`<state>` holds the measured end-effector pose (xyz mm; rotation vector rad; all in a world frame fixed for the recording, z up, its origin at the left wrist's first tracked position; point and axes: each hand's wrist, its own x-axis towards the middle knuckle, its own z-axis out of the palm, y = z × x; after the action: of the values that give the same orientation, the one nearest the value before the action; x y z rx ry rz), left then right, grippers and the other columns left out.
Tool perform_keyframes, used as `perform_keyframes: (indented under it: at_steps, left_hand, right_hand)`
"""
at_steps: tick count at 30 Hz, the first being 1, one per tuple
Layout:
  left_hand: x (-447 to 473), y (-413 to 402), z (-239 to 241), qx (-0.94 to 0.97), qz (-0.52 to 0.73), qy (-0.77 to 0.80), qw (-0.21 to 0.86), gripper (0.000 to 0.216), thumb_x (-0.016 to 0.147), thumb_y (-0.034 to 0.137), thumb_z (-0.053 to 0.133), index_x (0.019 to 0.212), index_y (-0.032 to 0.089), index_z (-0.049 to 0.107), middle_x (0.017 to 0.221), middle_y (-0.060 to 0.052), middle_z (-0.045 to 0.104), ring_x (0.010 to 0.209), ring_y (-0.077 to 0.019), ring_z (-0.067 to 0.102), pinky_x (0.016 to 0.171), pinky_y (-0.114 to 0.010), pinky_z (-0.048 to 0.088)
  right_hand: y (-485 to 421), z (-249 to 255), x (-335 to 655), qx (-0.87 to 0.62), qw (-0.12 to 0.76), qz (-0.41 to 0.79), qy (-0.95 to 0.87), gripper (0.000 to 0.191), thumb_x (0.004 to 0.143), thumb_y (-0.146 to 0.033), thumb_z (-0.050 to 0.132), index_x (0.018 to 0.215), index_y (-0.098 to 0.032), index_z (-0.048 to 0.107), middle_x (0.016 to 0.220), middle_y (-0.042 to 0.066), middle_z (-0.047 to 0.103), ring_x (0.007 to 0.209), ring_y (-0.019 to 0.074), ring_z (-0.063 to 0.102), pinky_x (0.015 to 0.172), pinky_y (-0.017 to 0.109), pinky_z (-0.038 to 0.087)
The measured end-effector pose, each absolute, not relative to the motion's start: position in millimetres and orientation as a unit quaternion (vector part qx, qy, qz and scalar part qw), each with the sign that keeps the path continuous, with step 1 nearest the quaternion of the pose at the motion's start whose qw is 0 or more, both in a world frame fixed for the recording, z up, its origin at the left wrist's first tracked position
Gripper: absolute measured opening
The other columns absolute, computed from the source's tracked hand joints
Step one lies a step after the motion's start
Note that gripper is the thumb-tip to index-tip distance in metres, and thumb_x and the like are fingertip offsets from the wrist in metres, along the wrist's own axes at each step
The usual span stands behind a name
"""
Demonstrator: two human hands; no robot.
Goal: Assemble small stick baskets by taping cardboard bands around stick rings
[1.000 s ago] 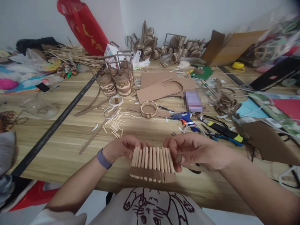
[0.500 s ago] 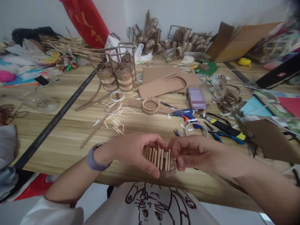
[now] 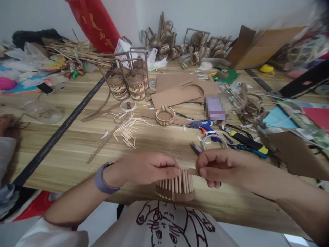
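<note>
Near the table's front edge is a small round basket [image 3: 177, 185] of short upright wooden sticks, with a brown band around its lower end. My left hand [image 3: 151, 168] is closed on its upper rim, thumb in front and fingers behind, partly hidden. On the right, my right hand [image 3: 218, 166] pinches a thin brown strip [image 3: 192, 172] that reaches to the basket's top edge. Beyond my hands, loose wooden sticks [image 3: 128, 130] lie scattered near a white ring [image 3: 122, 118]. A similar finished-looking ring of sticks [image 3: 165, 116] stands on the table.
A blue glue gun [image 3: 203, 125], pliers [image 3: 196, 147], a tape roll [image 3: 214, 141] and a yellow-black cutter [image 3: 245, 140] lie to the right. Lidded baskets with tall handles [image 3: 136, 85] stand behind, near cardboard sheets [image 3: 167, 96]. Another person's hand [image 3: 6, 123] shows at far left.
My left hand has shifted from around the basket's side to its top rim, and the basket is lower and more upright. My right hand has moved slightly right, drawing the strip out.
</note>
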<state>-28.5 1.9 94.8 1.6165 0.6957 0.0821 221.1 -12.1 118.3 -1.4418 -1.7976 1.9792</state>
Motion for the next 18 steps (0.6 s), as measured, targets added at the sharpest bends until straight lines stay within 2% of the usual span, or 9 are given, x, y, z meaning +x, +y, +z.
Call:
perform_keyframes:
  at_steps: [4,9,12,18]
  left_hand:
    - [-28.6,-4.1,87.1,0.714,0.035,0.338,0.612,0.048,0.094,0.058,0.040,0.081,0.017,0.060,0.067,0.003,0.045,0.063,-0.0113,0.041,0.058,-0.022,0.033]
    - [-27.9,-9.8,85.9,0.710,0.035,0.387,0.587,0.059,0.092,0.067,0.034,0.078,0.017,0.060,0.068,0.002,0.048,0.064,-0.0126,0.044,0.056,-0.023,0.034]
    - [-27.3,-10.8,86.5,0.719,0.042,0.384,0.578,0.058,0.092,0.067,0.034,0.075,0.017,0.059,0.068,0.002,0.049,0.063,-0.0125,0.044,0.055,-0.023,0.033]
    - [-27.4,-9.9,85.9,0.719,0.041,0.360,0.593,0.055,0.093,0.064,0.036,0.070,0.017,0.054,0.063,0.003,0.041,0.059,-0.0110,0.038,0.050,-0.022,0.028]
  right_hand:
    - [-13.4,115.3,218.0,-0.471,0.006,0.665,-0.579,0.035,0.081,-0.051,0.068,0.076,-0.017,0.060,0.060,-0.002,0.058,0.057,0.0106,0.055,0.055,0.022,0.041]
    - [-10.5,114.6,210.9,-0.467,-0.015,0.677,-0.569,0.035,0.078,-0.050,0.068,0.070,-0.018,0.057,0.055,-0.004,0.055,0.053,0.0092,0.052,0.051,0.020,0.042]
    - [-8.1,114.9,208.2,-0.469,-0.032,0.673,-0.572,0.035,0.075,-0.050,0.070,0.068,-0.018,0.058,0.054,-0.004,0.054,0.052,0.0094,0.052,0.051,0.020,0.043]
    - [-5.1,118.1,203.2,-0.482,-0.060,0.659,-0.574,0.040,0.070,-0.055,0.072,0.065,-0.018,0.057,0.052,-0.003,0.054,0.052,0.0101,0.052,0.052,0.021,0.043]
